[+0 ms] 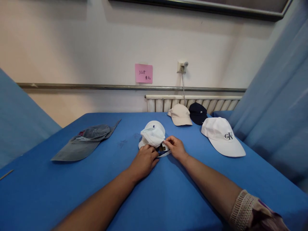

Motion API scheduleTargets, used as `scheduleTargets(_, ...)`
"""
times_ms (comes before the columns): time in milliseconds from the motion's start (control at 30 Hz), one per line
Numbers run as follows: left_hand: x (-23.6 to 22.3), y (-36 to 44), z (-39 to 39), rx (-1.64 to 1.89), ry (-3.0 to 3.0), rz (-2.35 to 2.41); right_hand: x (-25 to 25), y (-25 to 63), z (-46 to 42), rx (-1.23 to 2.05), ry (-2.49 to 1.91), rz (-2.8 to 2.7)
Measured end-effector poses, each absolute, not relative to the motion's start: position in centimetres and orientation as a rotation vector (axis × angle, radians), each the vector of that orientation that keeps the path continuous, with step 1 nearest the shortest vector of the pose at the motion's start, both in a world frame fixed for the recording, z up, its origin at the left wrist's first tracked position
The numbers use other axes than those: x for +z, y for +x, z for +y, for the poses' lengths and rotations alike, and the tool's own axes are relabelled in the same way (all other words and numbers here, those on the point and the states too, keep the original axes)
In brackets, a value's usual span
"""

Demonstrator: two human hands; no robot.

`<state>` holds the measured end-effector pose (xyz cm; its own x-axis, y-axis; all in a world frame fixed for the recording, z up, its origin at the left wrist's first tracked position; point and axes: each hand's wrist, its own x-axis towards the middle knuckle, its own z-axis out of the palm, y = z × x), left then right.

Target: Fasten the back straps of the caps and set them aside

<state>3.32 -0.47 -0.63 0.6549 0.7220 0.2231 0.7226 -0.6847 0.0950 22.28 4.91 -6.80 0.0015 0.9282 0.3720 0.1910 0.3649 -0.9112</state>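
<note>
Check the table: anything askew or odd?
Grey cap, left: crown flattened, while the white cap at right stands rounded. Dark smudges mark the otherwise plain blue cover between the grey cap and the pale cap at centre. A stray thin stick lies at the picture's left edge.

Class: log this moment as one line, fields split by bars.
Left hand: touching pale cap, near side | Right hand: gripping its right side | Left: gray cap | Right: beige cap, navy cap, white cap
</note>
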Motion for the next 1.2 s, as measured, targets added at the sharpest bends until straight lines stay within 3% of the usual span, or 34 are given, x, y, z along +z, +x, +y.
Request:
scheduleTargets(133,-0.2,2.5,-0.6,-0.604,-3.065,-1.176,-6.8,22.2,4.9,0.797,-1.126,-1.447)
scheduleTargets(267,0.4,1.5,-0.4,-1.052,-3.189,-1.374,-5.8,22.4,4.4,0.559,-1.132,-1.527)
scheduleTargets(400,0.7,0.7,0.2,-1.536,-3.111,-1.643,-4.0,22.7,2.7,0.327,-1.039,-1.726)
scheduleTargets(600,1.2,0.4,0.2,-2.078,-2.780,-1.787,-2.3,22.2,0.6,0.305,-0.946,-2.130)
scheduleTargets(767,1.8,0.4,-0.2,-2.189,-2.636,-1.752,-2.0,21.4,0.3,0.206,-1.085,-2.329)
scheduleTargets(1200,1.2,1.0,-0.8,-1.943,-2.779,-1.721,-2.2,19.8,-0.9,0.197,-1.358,-2.316)
